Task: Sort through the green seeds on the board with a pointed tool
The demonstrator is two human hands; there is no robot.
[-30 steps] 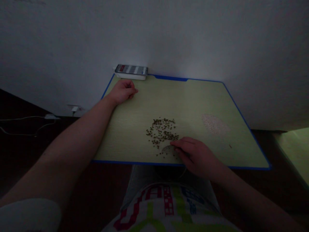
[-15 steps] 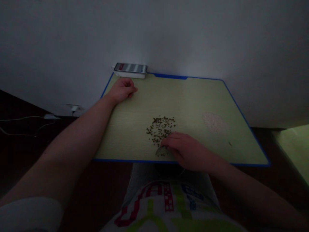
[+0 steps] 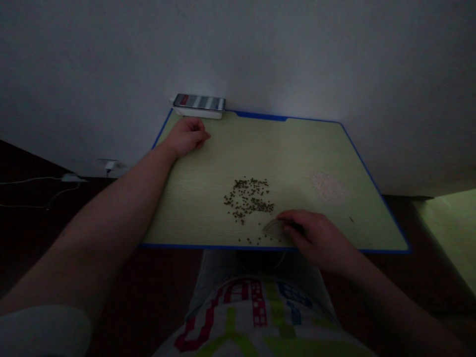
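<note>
Right hand (image 3: 316, 238) near the front edge of the tabletop (image 3: 208, 218), fingers curled around a small pale curved scoop (image 3: 274, 229). A closed hold, by the look of it, though the dark picture hides the fingertips. Hand and scoop now off to the right of the pile, no longer pressed up close to it as half a second ago. Pile of tiny dark seeds (image 3: 247, 200) still spread out in the middle of the tabletop. A few stray seeds (image 3: 253, 241) just left of the scoop, close to the blue front edge. Too dark and small to tell if any seeds sit in the scoop. Left hand (image 3: 185, 137) resting in a loose fist at the far left corner, with nothing to be seen in it, well apart from the seeds and just beside a phone (image 3: 199, 102) on a white box (image 3: 197, 114). Farther right, a pale patch of fine grains (image 3: 327, 187), with no hand near it. On the floor at the left, a thin white wire (image 3: 37, 181).
</note>
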